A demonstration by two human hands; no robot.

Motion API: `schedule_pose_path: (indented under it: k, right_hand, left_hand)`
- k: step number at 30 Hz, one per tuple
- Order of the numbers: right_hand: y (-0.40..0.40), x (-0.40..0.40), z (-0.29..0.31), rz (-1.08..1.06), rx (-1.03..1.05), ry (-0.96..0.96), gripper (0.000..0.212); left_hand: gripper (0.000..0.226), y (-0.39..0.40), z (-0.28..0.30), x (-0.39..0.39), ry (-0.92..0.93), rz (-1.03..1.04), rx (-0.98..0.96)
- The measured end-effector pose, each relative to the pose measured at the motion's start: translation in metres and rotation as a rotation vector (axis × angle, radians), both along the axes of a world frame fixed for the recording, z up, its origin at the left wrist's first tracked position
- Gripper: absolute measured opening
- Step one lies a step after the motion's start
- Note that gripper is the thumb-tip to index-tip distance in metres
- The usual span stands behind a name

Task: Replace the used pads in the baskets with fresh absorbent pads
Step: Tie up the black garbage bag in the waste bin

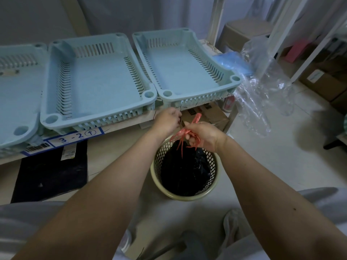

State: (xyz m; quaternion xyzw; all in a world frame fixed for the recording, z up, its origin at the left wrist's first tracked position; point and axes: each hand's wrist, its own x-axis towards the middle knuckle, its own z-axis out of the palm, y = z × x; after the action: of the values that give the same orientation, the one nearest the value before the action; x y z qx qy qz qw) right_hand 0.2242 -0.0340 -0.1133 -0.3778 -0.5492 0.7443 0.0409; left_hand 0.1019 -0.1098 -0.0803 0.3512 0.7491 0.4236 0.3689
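Beyond the hands and above them runs the pale wooden counter (129, 121), and on it stand three pale blue slotted plastic baskets in a row; the middle basket (97, 81) and the right-hand basket (184, 66) lie with their long axes running away from the person, and their floors look covered by smooth pale blue sheets, which I judge to be the fresh absorbent pads, though I cannot be sure. The left-hand basket (16, 94) is cut off at the picture's edge. Directly below the hands stands a cream perforated plastic waste bin (185, 171) on the floor, lined with a black plastic bin bag (185, 166) whose neck is gathered straight up to the hands. Off to the right of the hands hangs a crumpled clear plastic wrapper (262, 87), beside a stack of blue sheets (232, 62). The left hand (167, 121) and right hand (202, 135) are close together over the bin's far rim, the right curled tight round the bag's red drawstring (185, 135), the left closed, seemingly pinching a strand, which I cannot confirm. The right hand carries the knot, so the tightening pull would likely run upward and apart.
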Motion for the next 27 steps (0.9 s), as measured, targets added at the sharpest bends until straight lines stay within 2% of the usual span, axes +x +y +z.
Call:
schedule_pose_path:
  k: [3, 6, 8, 11, 13, 15, 18, 20, 24, 27]
  right_hand:
    - [0.004, 0.006, -0.001, 0.027, -0.07, 0.066, 0.023]
    - [0.006, 0.008, 0.002, 0.159, -0.031, 0.072, 0.019]
    - [0.008, 0.008, 0.005, 0.251, 0.029, 0.051, 0.015]
    - [0.011, 0.007, 0.007, 0.351, 0.233, -0.049, 0.009]
    - [0.012, 0.004, 0.005, 0.407, 0.449, -0.149, 0.013]
    - [0.009, -0.002, 0.004, 0.429, 0.656, -0.238, 0.009]
    - [0.0, -0.007, 0.002, 0.429, 0.899, -0.256, 0.007]
    - [-0.004, -0.007, 0.0, 0.378, 0.871, -0.207, 0.013]
    - [-0.01, -0.002, 0.006, 0.298, 0.647, -0.096, 0.035]
    - [-0.011, 0.001, 0.007, 0.187, 0.51, 0.005, 0.046]
  left_hand:
    - [0.037, -0.012, -0.022, 0.003, -0.201, -0.086, -0.111]
    - [0.075, -0.017, -0.038, 0.002, -0.356, -0.151, -0.188]
    - [0.088, -0.016, -0.044, -0.001, -0.39, -0.168, -0.232]
    - [0.091, -0.015, -0.041, -0.004, -0.399, -0.125, -0.3]
    - [0.088, -0.014, -0.038, -0.003, -0.393, -0.077, -0.328]
    - [0.079, -0.016, -0.035, -0.002, -0.446, -0.058, -0.354]
    - [0.07, -0.018, -0.036, 0.0, -0.548, -0.085, -0.374]
    - [0.056, -0.019, -0.039, 0.0, -0.619, -0.003, -0.309]
    - [0.012, -0.017, -0.045, -0.002, -0.683, 0.343, -0.083]
    - [0.011, -0.014, -0.045, -0.007, -0.789, 0.607, 0.075]
